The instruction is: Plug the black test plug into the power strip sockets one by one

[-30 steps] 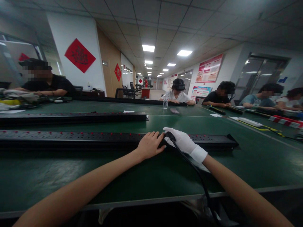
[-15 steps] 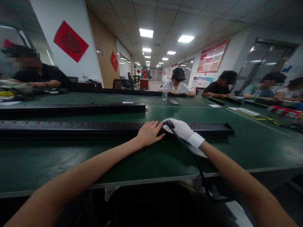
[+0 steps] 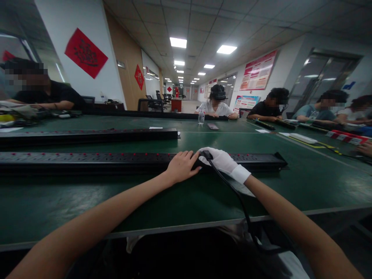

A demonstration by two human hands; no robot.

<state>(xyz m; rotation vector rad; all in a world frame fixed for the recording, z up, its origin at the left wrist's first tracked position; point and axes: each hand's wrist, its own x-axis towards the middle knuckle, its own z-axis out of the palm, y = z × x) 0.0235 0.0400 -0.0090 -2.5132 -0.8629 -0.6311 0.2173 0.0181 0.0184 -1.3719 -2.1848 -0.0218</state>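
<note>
A long black power strip (image 3: 99,158) with a row of small red parts on its top lies across the green table in front of me. My left hand (image 3: 182,166), bare, reaches over it, fingers across the top and thumb toward the near side, holding it. Just to the right, my right hand (image 3: 222,159) in a white glove is closed around a black plug (image 3: 207,155) at the strip's top. Whether the plug's pins sit in a socket is hidden. Its black cable (image 3: 232,186) runs down over the table's near edge toward my lap.
A second black strip (image 3: 130,135) lies behind the first on the left. Farther back stand a water bottle (image 3: 201,115) and a small stack (image 3: 213,126). Co-workers sit at the far side, left and right. A white power strip (image 3: 302,138) lies at the right.
My view has shifted slightly. Both hands stay at the same place on the strip, and the plug remains in my right hand.
</note>
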